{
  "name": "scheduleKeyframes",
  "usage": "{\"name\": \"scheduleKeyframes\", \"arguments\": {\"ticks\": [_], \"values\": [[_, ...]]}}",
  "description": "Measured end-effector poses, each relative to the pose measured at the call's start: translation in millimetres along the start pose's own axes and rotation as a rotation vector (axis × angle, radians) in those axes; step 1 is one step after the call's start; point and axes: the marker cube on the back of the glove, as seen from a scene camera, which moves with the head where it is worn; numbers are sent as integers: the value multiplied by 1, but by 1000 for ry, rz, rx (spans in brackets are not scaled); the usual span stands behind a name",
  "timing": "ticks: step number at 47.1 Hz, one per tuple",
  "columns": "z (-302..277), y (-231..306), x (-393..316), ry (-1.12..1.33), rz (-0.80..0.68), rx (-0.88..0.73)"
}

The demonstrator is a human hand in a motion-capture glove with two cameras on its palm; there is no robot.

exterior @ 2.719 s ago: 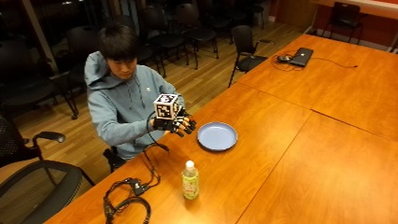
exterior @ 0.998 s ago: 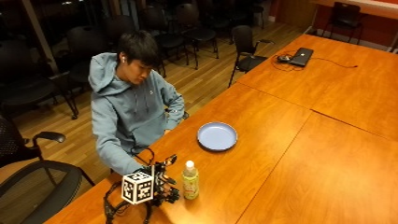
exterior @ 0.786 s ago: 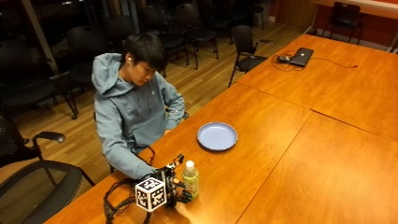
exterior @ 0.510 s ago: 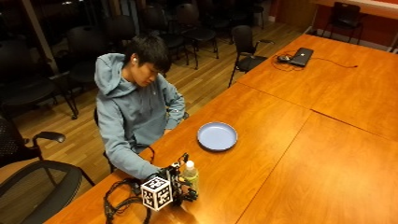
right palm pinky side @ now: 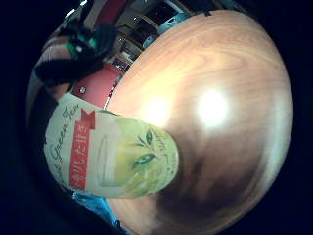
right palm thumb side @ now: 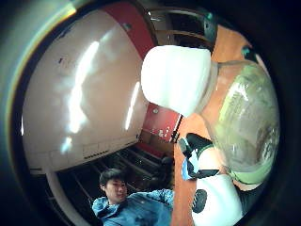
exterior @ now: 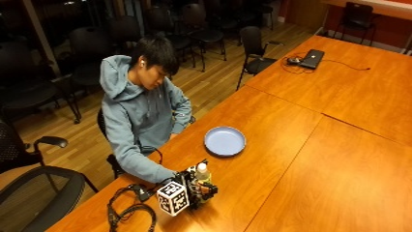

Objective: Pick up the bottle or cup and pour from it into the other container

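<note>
One green-tea bottle (exterior: 202, 179) stands upright on the tabletop (exterior: 289, 145) near the person's edge, white cap (right palm thumb side: 176, 77) on, with the gloved right hand (exterior: 193, 189) at its side; the label fills the little-finger palm view, so the palm is close against the body. Whether the grip has closed round the bottle cannot be told, the fingers being hidden. Nearby, the blue bowl (exterior: 225, 141) sits farther along the tabletop, presumably placed within reach to receive the pour.

a laptop (exterior: 313, 58) on the far table (exterior: 360, 87); dark chairs (exterior: 252, 44) beyond
</note>
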Motion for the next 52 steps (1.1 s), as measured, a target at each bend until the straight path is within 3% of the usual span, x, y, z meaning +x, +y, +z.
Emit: {"name": "scheduleKeyframes", "arguments": {"ticks": [35, 52], "values": [[22, -9, 3, -51, -20, 130], [42, -18, -51, 85, -55, -1]]}}
